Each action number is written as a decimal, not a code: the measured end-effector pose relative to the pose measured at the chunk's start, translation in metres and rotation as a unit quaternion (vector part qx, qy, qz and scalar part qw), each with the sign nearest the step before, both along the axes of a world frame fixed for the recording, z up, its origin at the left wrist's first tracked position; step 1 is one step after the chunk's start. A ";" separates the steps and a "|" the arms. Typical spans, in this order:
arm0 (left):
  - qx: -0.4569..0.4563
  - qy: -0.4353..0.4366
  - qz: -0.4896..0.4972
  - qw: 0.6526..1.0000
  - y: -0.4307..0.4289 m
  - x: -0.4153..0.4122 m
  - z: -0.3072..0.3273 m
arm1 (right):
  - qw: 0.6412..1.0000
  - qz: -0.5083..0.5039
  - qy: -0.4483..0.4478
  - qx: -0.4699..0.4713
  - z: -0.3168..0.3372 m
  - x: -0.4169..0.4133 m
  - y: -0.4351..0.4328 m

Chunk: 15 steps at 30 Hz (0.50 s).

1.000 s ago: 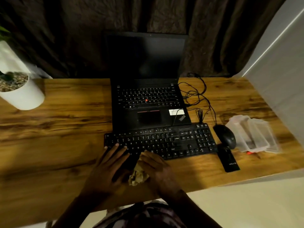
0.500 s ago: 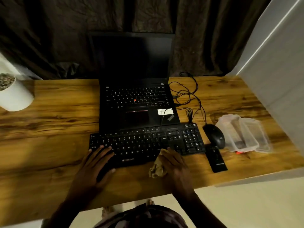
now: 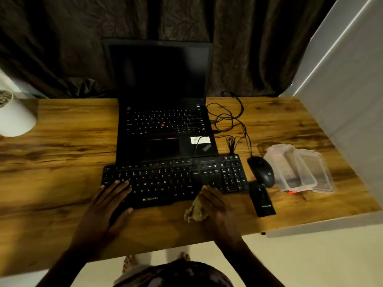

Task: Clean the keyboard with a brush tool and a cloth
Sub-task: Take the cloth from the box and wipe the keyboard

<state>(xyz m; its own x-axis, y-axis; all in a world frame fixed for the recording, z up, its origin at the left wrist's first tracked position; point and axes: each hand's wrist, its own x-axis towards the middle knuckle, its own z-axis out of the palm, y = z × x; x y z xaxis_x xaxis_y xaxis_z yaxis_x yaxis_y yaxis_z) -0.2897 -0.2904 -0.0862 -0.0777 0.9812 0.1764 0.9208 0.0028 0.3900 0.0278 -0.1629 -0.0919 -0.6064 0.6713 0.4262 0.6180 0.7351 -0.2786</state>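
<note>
Crumpled tan cloth (image 3: 195, 211) is bunched in the right hand (image 3: 221, 212), whose grip is closed on it at the near right edge of the flat black plastic keyboard (image 3: 176, 179), fingertips reaching the keys beside the number pad. To the left of that grip, the left hand (image 3: 104, 210) lies flat with its fingers spread, pressing the keyboard's near left corner and holding nothing. Beyond both hands, just behind the keyboard, an open black laptop (image 3: 163, 112) stands with its screen dark. To the right of the cloth grip, a slim black rectangular device (image 3: 262, 198) lies beside the keyboard's end, with a black corded mouse (image 3: 261, 171) just past it and clear plastic trays (image 3: 298, 168) farther right. Everything rests on the brown wood-grain surface (image 3: 62, 162); a white round pot (image 3: 15, 117) sits far left.
</note>
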 end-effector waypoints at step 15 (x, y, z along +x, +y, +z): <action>-0.001 -0.001 0.014 1.000 0.000 0.001 0.002 | 1.000 -0.030 -0.007 -0.001 0.007 0.030 0.025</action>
